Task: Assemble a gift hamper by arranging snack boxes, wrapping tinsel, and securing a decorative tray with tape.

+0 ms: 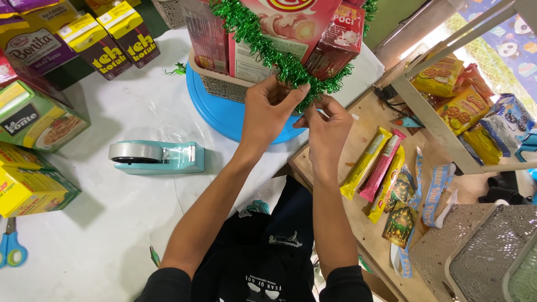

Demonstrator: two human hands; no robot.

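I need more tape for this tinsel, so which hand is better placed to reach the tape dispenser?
Probably the left hand: the tape dispenser lies on its side, while the right hand pinches the tinsel.

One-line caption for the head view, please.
Both hands, left hand and right hand, pinch shiny green tinsel garland against a woven beige basket on a round blue tray.
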